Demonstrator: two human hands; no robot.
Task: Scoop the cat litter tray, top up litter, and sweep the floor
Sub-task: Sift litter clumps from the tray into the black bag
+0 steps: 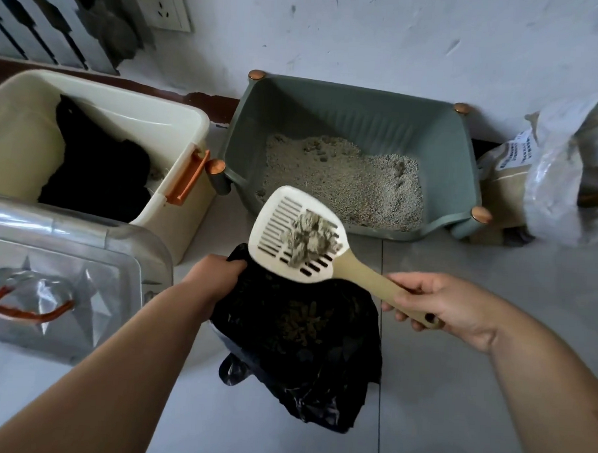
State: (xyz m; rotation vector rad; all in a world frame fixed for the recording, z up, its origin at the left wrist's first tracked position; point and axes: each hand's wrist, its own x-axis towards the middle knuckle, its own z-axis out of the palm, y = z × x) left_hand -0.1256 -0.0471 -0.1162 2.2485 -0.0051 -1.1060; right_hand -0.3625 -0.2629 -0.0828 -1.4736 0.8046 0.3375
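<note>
A grey-green litter tray (364,112) with copper corner knobs stands against the wall, with pale grey litter (347,184) heaped in its bottom. My right hand (438,307) grips the beige handle of a white slotted scoop (277,222). The scoop carries a clump of soiled litter (309,237) and hovers over a black plastic bag (302,349) on the floor. My left hand (216,277) holds the bag's upper left edge, keeping its mouth open. Darker clumps show inside the bag.
A cream bin (101,94) with an orange latch and a black liner stands to the left. Its clear lid (58,284) with an orange handle lies in front of it. A litter sack (560,169) in clear plastic leans at the right. Grey floor tiles (472,388) surround the bag.
</note>
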